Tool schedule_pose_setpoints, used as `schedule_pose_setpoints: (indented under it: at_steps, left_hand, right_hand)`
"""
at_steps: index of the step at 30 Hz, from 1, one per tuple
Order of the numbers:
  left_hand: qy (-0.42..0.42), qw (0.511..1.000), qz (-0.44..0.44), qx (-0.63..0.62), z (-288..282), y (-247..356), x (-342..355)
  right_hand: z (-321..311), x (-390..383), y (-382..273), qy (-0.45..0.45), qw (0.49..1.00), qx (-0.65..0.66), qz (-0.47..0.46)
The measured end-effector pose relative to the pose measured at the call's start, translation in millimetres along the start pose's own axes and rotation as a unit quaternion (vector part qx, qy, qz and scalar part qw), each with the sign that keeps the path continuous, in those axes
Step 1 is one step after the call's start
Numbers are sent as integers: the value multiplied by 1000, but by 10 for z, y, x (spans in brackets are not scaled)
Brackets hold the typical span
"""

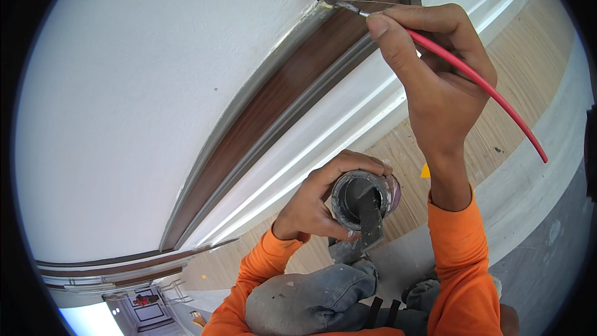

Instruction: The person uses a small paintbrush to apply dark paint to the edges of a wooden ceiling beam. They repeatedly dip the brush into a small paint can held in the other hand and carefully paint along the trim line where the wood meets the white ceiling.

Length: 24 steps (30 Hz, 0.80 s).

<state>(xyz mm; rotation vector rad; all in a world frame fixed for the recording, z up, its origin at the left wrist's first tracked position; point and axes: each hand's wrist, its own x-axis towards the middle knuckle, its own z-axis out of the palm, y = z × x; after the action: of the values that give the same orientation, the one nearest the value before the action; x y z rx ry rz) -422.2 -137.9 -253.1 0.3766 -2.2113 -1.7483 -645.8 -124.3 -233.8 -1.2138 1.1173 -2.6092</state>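
Observation:
My right hand (438,78) is closed in a pinch on a thin paintbrush (482,81) with a long red handle. The brush tip reaches the upper corner of the grey trim (242,101), where the trim meets the white wall and a dark brown panel (283,78). Lower down, my left hand (308,202) is wrapped round a small round jar (390,194) with paint-smeared sides and dark grey paint inside. A flat grey-coated strip (372,224) leans out over the jar's near rim; its lower end in the jar is hidden.
A smooth white wall (137,106) fills the left side. White stepped moulding (298,168) runs beside the brown panel, above a wood-look floor (522,43). My bent knee in jeans (305,292) is below the jar. Far off at lower left is a red figure (145,300).

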Motion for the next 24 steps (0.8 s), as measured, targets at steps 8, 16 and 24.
schedule_pose_setpoints:
  at_steps: [8, 16, 24]
  left_hand:
    - [7, 1000, 9, -14, -2, -20, -4]
    - [-8, 999, -8, -34, -43, -27, -72]
    - [-3, 999, 37, -13, -64, -24, -30]
  right_hand:
    - [-5, -17, -88, -16, 997, -73, -15]
    - [49, -26, -103, 4, 999, -4, 36]
    - [41, 2, -44, 45, 988, 33, 143]
